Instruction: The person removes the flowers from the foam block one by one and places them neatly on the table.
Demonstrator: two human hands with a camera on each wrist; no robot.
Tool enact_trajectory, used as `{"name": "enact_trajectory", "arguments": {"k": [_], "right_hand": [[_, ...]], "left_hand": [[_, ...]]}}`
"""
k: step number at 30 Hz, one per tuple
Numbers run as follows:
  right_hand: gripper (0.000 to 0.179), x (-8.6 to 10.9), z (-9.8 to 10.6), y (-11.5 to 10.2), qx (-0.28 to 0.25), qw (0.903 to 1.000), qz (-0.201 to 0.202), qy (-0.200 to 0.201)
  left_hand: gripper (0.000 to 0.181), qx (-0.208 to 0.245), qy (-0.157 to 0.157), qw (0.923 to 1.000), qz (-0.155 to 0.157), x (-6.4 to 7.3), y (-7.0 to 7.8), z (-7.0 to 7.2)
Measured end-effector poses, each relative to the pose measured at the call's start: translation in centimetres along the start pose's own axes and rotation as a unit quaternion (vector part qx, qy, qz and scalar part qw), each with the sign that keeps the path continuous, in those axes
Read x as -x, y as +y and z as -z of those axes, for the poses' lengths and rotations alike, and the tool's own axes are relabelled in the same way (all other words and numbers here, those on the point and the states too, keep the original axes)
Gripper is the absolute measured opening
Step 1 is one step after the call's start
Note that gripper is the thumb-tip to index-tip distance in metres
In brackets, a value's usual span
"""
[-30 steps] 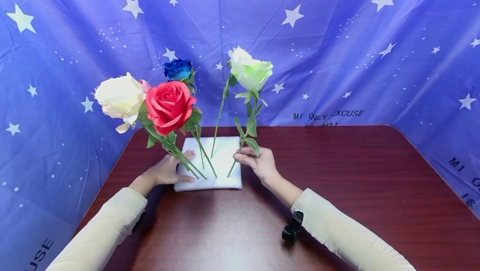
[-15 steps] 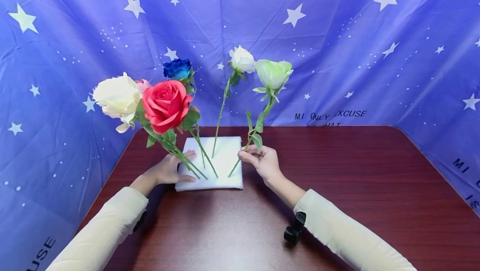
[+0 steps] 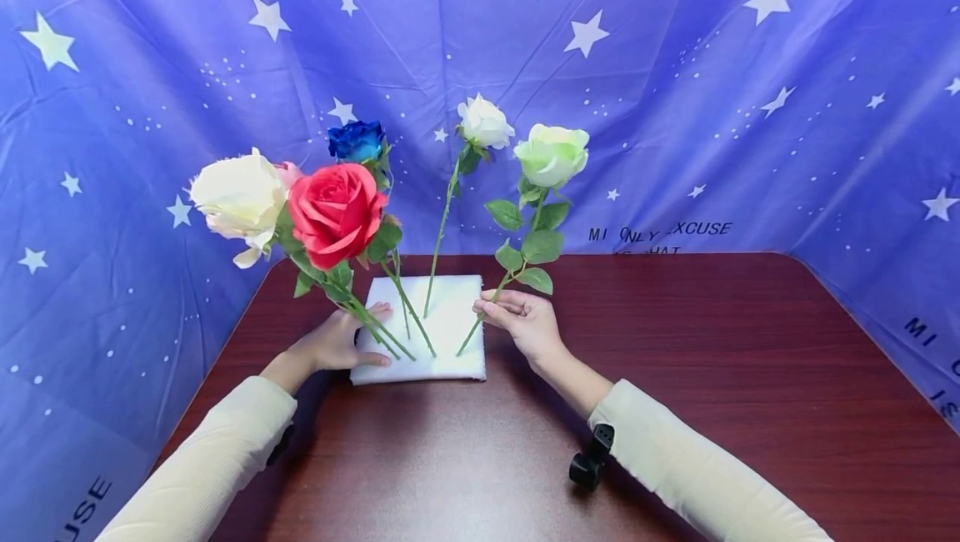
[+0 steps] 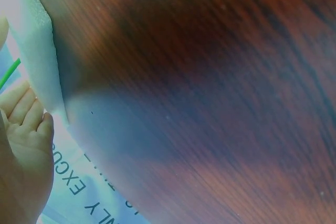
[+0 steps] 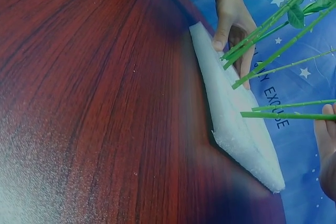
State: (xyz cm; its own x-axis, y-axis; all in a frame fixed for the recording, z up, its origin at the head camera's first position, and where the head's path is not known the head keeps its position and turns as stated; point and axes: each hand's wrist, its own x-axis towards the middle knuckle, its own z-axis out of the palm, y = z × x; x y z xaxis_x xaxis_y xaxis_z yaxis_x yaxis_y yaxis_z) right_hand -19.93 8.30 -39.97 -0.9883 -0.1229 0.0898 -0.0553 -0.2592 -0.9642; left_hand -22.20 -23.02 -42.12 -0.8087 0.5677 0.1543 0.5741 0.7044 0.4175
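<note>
In the head view my right hand [image 3: 527, 327] pinches the stem of a pale green rose [image 3: 553, 157] between thumb and fingers. The lower end of that stem meets the right part of a white foam block [image 3: 450, 296]. My left hand [image 3: 332, 340] rests on the block's left side, thumb and fingers spread on its top. Beside it rise the stems of a red rose [image 3: 337, 215], a cream rose [image 3: 238, 196] and a blue rose [image 3: 356, 140], with a pink bloom partly hidden behind. A white rose [image 3: 485, 121] stands toward the back of the block.
The dark red-brown wooden table [image 3: 712, 375] extends around the block. A blue curtain [image 3: 675, 92] with white stars hangs along the back and sides. A black device [image 3: 590, 457] sits at my right wrist.
The pale green rose has leaned to the right, away from the white rose, and its stem has turned so the leaves spread wider. My left hand stays on the block.
</note>
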Motion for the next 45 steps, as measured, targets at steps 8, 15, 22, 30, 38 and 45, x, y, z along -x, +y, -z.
{"name": "enact_trajectory", "arguments": {"k": [8,15,22,30,38,45], "right_hand": [[0.034,0.03,0.08,-0.03,0.005,1.0000,-0.003,-0.002],[0.026,-0.10,0.10,-0.09,0.045,0.9987,0.007,0.022],[0.011,0.01,0.26,-0.25,0.007,0.9996,-0.010,0.027],[0.011,0.13,0.43,-0.35,-0.020,0.9992,-0.011,0.034],[0.014,0.07,0.28,-0.31,-0.056,0.9978,0.004,0.036],[0.031,-0.02,0.09,-0.32,-0.064,0.9968,0.004,0.048]], "left_hand": [[0.077,0.000,-0.003,1.0000,0.005,0.03,-0.06,-0.03],[0.079,0.009,-0.009,0.9998,0.013,0.10,0.11,0.09],[0.080,0.015,-0.012,0.9997,0.018,0.25,0.42,0.20],[0.079,0.015,-0.008,0.9998,0.009,0.11,0.12,0.05],[0.080,0.012,-0.008,0.9995,0.030,0.09,0.21,-0.06],[0.081,0.018,-0.004,0.9995,0.025,0.12,0.00,-0.15]]}}
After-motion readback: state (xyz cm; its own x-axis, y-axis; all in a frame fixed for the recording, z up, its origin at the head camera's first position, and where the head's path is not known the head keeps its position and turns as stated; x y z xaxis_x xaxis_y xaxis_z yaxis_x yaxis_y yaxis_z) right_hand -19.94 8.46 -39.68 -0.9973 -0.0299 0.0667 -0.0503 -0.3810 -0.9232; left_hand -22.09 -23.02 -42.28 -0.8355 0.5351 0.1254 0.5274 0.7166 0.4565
